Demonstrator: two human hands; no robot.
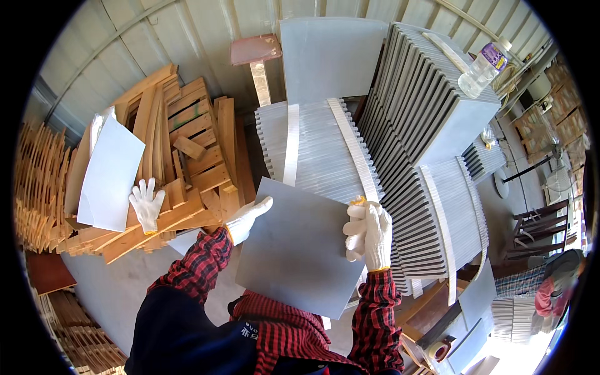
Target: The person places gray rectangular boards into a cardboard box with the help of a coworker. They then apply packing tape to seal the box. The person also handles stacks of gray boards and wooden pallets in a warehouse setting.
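Note:
A flat grey square panel is held tilted in front of my body. My left hand, in a white knit glove, grips its left edge, with the thumb along the edge and the other fingers mostly hidden. My right hand, also gloved in white, is at the panel's right edge. Bunched in it is a loose white glove with a yellow cuff, lying against the panel; whether this hand also grips the panel, I cannot tell. Behind the panel, grey slats lie in a row under white strips.
At left, another white glove and a white sheet lie on stacked wooden boards. A tall stack of grey panels at right carries a plastic bottle. Brown tape sits lower right, near another person.

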